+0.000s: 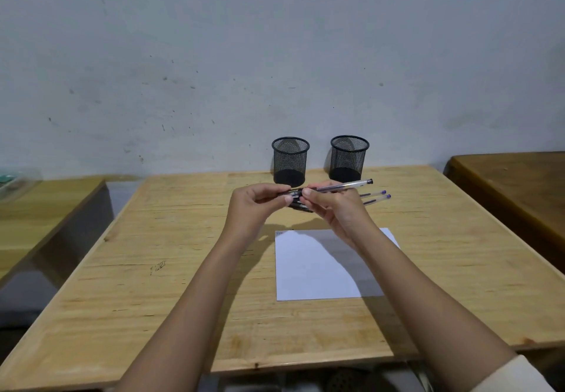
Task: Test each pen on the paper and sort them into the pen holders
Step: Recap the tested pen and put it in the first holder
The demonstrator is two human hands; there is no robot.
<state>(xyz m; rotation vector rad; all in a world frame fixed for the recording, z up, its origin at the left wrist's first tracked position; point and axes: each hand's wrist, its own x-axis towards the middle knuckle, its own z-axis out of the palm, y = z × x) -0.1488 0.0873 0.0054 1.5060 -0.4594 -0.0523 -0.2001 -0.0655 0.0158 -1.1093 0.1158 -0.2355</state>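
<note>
My right hand [334, 208] holds a clear pen [344, 186] with a dark end cap above the table, its barrel pointing right. My left hand [260, 203] pinches the black cap end of that pen at its left tip. Under my hands lie more pens [377, 197] on the table, their purple ends showing at the right. A white sheet of paper [308, 272] lies below my hands, with small writing at its top left corner. Two black mesh pen holders, left [290, 162] and right [349, 159], stand side by side at the far edge, both looking empty.
The wooden table [183, 269] has a small ink scribble [158, 267] left of the paper. A second table [46, 205] stands at the left with a clear plastic box [15, 182], and a darker table [513, 180] at the right. A grey wall rises behind.
</note>
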